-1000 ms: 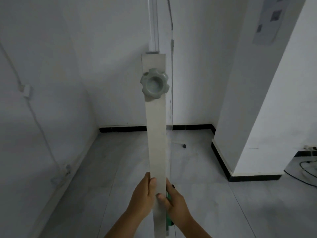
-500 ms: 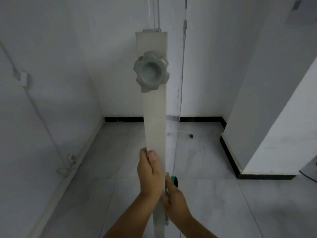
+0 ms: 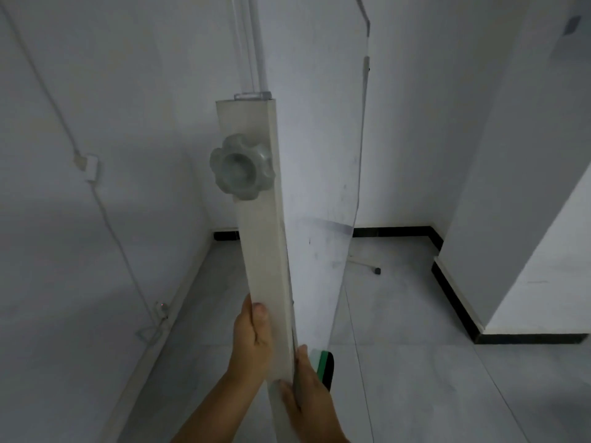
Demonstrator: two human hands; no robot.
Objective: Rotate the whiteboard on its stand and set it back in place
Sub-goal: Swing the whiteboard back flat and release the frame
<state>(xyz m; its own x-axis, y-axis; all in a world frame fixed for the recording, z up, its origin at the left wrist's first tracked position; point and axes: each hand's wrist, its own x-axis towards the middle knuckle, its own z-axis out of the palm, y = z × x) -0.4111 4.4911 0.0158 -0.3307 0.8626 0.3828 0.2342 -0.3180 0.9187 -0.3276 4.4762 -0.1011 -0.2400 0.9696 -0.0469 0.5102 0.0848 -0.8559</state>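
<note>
Whiteboard (image 3: 319, 193) was white, smudged, seen nearly edge-on | stand post (image 3: 262, 251) cream with grey knob (image 3: 240, 171) | left hand (image 3: 252, 340) clasped post | right hand (image 3: 307, 401) gripped board's lower edge

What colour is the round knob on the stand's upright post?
The knob is pale grey-green, on the cream-white post. It shows best in the head view, the only one.

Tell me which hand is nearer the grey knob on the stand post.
Left. The left hand grips the post below the grey knob; the right hand holds lower still, at the whiteboard edge, farther from it.
</note>
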